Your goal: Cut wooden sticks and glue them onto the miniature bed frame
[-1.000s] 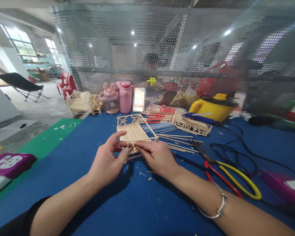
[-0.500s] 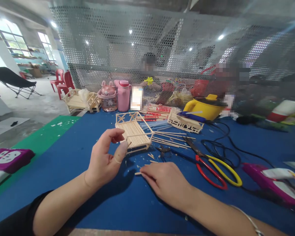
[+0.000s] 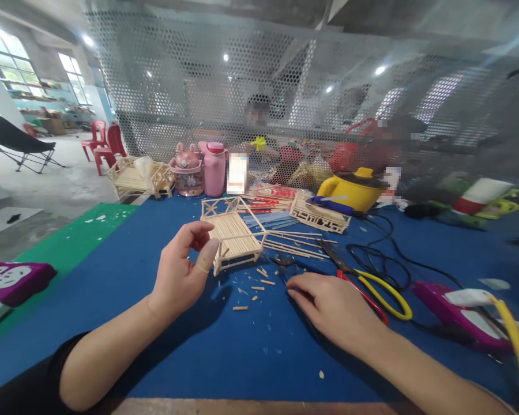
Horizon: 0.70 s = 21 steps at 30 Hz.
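Observation:
My left hand (image 3: 182, 265) is raised at the near left corner of a small bed-like frame (image 3: 231, 230) built of thin wooden sticks. A short stick piece (image 3: 225, 252) pokes out past its thumb tip, seemingly pinched there; the other fingers are partly hidden. On the right, my right hand (image 3: 324, 297) lies palm down with curled fingers over the dark-blue handles of small cutting pliers (image 3: 284, 261), and the handle ends are covered. Between the hands lie several cut stick bits, one short piece (image 3: 240, 308) nearest me.
Scissors (image 3: 384, 294) with red and yellow handles lie beside my right hand, near black cables (image 3: 372, 253). Long loose sticks (image 3: 298, 245) and a second stick model (image 3: 320, 214) are behind. A pink bottle (image 3: 215, 170), yellow pot (image 3: 357, 193) and perforated screen (image 3: 190, 86) stand farther back.
My right hand has let go of a short stick piece on the table and moved right onto the pliers' handles. My left hand has hardly moved.

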Each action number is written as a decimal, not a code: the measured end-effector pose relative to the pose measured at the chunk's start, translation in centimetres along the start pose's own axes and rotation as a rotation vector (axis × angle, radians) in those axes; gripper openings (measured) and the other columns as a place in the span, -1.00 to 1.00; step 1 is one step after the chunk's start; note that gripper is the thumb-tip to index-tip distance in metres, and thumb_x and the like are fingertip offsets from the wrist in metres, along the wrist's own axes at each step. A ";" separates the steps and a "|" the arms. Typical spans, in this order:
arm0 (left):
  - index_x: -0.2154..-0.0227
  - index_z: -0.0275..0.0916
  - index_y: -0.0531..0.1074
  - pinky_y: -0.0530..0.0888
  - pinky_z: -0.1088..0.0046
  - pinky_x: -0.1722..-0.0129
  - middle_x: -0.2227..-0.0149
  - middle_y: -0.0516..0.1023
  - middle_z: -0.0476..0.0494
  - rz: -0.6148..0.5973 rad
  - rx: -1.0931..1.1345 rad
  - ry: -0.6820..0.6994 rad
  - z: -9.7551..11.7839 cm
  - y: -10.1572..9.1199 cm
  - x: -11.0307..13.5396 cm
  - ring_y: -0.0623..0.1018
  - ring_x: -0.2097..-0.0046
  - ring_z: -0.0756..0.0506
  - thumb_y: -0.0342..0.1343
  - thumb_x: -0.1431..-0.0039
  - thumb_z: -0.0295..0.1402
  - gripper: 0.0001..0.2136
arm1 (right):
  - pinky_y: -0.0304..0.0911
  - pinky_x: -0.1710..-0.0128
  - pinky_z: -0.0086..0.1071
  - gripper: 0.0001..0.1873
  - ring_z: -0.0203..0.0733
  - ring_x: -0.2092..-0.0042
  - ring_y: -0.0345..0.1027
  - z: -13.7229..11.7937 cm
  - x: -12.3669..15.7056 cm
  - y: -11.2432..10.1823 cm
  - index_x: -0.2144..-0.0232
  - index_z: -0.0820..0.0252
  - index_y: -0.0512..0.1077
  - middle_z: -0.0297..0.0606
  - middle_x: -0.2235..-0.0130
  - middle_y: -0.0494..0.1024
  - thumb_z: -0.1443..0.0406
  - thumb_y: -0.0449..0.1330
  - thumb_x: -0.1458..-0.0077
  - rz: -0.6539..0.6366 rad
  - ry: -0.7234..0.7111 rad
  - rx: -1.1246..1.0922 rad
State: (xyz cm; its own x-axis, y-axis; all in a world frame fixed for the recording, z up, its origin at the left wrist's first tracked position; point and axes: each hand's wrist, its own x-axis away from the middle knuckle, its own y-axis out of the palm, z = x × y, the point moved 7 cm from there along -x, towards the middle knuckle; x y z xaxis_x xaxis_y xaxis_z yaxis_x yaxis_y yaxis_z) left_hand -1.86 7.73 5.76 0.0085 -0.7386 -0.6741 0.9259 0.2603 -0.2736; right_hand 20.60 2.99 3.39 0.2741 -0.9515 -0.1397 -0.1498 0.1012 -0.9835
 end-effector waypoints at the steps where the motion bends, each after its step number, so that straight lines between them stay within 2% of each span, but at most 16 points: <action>1: 0.20 -0.24 0.34 0.37 0.48 0.28 0.41 0.41 -0.02 -0.002 -0.001 -0.006 0.0 0.0 0.0 0.41 0.35 -0.01 0.05 -0.10 -0.35 -0.81 | 0.25 0.34 -0.34 -0.82 -0.16 0.30 0.44 0.4 -0.2 0.0 0.38 0.09 0.48 -0.32 0.34 0.56 0.33 0.05 -0.11 -0.013 0.021 0.016; 3: 0.20 -0.24 0.34 0.37 0.48 0.29 0.41 0.41 -0.01 -0.006 0.004 -0.025 -0.2 0.1 0.0 0.41 0.35 0.00 0.05 -0.10 -0.34 -0.81 | 0.25 0.33 -0.34 -0.82 -0.16 0.29 0.43 0.6 -0.6 0.1 0.40 0.08 0.48 -0.33 0.35 0.56 0.32 0.06 -0.11 -0.032 0.025 0.015; 9: 0.20 -0.23 0.32 0.34 0.50 0.34 0.40 0.39 -0.01 -0.036 0.048 -0.142 -1.5 0.5 -0.3 0.38 0.38 0.01 0.02 -0.13 -0.30 -0.80 | 0.24 0.30 -0.35 -0.82 -0.15 0.24 0.41 -1.2 -3.1 1.6 0.32 0.11 0.50 -0.24 0.31 0.54 0.33 0.09 -0.10 -0.071 -0.099 0.010; 14: 0.20 -0.22 0.32 0.37 0.44 0.28 0.35 0.43 -0.04 -0.069 0.152 -0.267 -3.1 1.1 -0.6 0.42 0.34 -0.01 -0.05 -0.17 -0.27 -0.81 | 0.18 0.39 -0.39 -0.90 -0.16 0.35 0.41 -1.1 -5.0 2.5 0.47 0.15 0.50 -0.25 0.41 0.55 0.36 0.17 -0.01 -0.128 -0.129 -0.009; 18: 0.21 -0.19 0.31 0.38 0.40 0.25 0.35 0.44 -0.04 -0.118 0.213 -0.352 -4.0 1.9 -0.4 0.44 0.32 -0.02 -0.06 -0.17 -0.28 -0.83 | 0.15 0.44 -0.42 -0.89 -0.22 0.40 0.39 -1.5 -5.6 1.4 0.52 0.18 0.45 -0.28 0.45 0.54 0.37 0.17 -0.02 -0.141 -0.142 -0.042; 21: 0.22 -0.18 0.31 0.38 0.41 0.25 0.33 0.44 -0.04 -0.165 0.255 -0.399 -4.3 2.5 -0.1 0.44 0.29 -0.02 -0.08 -0.18 -0.28 -0.84 | 0.17 0.42 -0.45 -0.85 -0.30 0.40 0.38 -2.8 -6.1 -0.5 0.44 0.17 0.42 -0.32 0.42 0.54 0.38 0.06 -0.11 -0.066 -0.147 -0.190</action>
State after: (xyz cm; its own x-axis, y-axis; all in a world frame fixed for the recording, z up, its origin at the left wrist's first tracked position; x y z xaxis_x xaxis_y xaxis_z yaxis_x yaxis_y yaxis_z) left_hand -1.14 11.16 2.22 -0.0477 -0.9505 -0.3071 0.9895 -0.0030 -0.1444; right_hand 16.32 7.92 5.02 0.4221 -0.9005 -0.1044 -0.2992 -0.0297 -0.9537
